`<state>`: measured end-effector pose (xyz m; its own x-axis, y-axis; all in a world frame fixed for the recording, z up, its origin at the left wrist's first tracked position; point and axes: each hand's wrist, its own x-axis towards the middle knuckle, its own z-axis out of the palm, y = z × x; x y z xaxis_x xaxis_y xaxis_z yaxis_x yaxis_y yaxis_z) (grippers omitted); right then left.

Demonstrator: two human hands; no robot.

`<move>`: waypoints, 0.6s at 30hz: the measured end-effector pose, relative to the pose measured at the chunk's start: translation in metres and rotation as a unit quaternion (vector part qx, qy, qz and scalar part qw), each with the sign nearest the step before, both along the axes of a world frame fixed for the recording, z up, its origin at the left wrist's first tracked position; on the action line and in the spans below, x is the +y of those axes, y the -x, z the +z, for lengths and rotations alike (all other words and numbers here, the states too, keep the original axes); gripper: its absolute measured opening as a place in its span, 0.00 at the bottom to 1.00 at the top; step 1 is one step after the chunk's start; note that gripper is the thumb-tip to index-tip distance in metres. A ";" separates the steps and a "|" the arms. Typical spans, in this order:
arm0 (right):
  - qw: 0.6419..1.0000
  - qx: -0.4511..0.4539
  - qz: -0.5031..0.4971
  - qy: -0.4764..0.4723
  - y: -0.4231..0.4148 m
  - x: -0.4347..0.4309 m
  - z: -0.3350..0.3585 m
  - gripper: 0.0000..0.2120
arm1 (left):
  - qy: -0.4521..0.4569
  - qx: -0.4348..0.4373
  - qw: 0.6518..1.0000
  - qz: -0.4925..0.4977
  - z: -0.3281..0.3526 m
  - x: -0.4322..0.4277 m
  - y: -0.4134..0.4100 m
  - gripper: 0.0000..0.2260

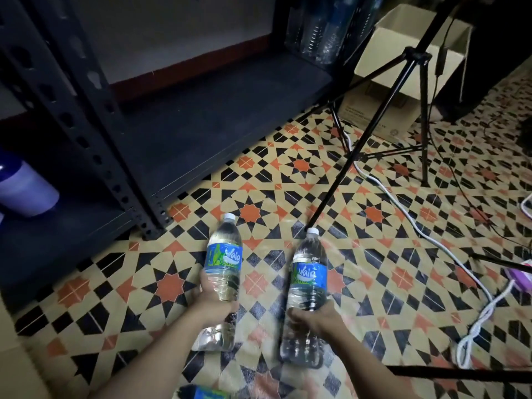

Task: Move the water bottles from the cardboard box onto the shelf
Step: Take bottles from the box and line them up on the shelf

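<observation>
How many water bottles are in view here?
3 clearly: left bottle in the left hand, right bottle in the right hand, third bottle cut off at the bottom edge. Dim bottles by the shelf's far end are too dark to count.

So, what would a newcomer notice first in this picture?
Low at centre, the left hand grips one clear plastic water bottle with a blue label and the right hand grips a second such bottle. Beneath them spreads the star-patterned black, orange and cream tiled floor; the black metal shelf stands upper left.
</observation>
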<state>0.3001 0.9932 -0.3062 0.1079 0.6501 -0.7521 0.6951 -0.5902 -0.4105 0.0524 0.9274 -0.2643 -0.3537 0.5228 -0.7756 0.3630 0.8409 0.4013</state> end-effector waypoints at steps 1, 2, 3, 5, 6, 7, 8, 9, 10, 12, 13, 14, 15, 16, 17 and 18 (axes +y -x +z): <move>1.000 0.015 0.002 0.025 -0.006 -0.004 -0.025 0.49 | 0.010 -0.012 1.000 0.006 0.001 -0.004 0.002 0.54; 0.999 0.018 0.002 0.036 -0.004 -0.011 -0.034 0.53 | 0.022 -0.019 1.000 0.012 0.001 -0.009 0.005 0.53; 0.999 0.020 0.003 0.044 -0.001 -0.017 -0.037 0.56 | 0.035 -0.025 0.999 0.015 0.001 -0.013 0.007 0.51; 0.996 -0.029 0.048 0.067 0.018 -0.032 0.010 0.51 | 0.079 -0.043 0.996 0.010 0.004 -0.018 0.009 0.45; 0.993 -0.068 0.067 0.070 0.027 -0.037 0.026 0.50 | 0.094 -0.055 0.994 0.016 0.004 -0.019 0.008 0.43; 0.991 -0.092 0.074 0.064 0.033 -0.040 0.033 0.53 | 0.098 -0.067 0.992 0.031 0.005 -0.018 0.007 0.42; 0.991 -0.102 0.059 0.058 0.039 -0.043 0.037 0.56 | 0.094 -0.076 0.991 0.054 0.006 -0.016 0.004 0.43; 0.993 -0.106 0.039 0.036 0.046 -0.046 0.035 0.59 | 0.081 -0.071 0.991 0.080 0.006 -0.015 -0.001 0.46; 0.994 -0.110 0.017 0.003 0.052 -0.049 0.031 0.59 | 0.065 -0.049 0.991 0.109 0.004 -0.014 -0.006 0.49; 0.992 -0.125 -0.003 -0.035 0.063 -0.055 0.026 0.56 | 0.020 0.005 0.989 0.143 -0.002 -0.011 -0.016 0.56; 0.991 -0.129 -0.005 -0.043 0.065 -0.056 0.023 0.56 | -0.002 0.032 0.988 0.149 -0.005 -0.010 -0.021 0.58; 0.990 -0.134 -0.012 -0.044 0.065 -0.056 0.020 0.56 | -0.021 0.056 0.986 0.156 -0.008 -0.009 -0.024 0.59; 0.989 -0.138 -0.020 -0.050 0.065 -0.054 0.019 0.55 | -0.034 0.075 0.983 0.163 -0.013 -0.008 -0.025 0.58; 0.988 -0.140 -0.026 -0.058 0.063 -0.054 0.018 0.54 | -0.042 0.084 0.982 0.166 -0.013 -0.008 -0.025 0.56; 0.987 -0.139 -0.033 -0.066 0.061 -0.053 0.018 0.51 | -0.041 0.090 0.980 0.170 -0.013 -0.008 -0.024 0.53; 0.988 -0.135 -0.039 -0.071 0.060 -0.053 0.016 0.47 | -0.041 0.093 0.980 0.171 -0.014 -0.008 -0.022 0.50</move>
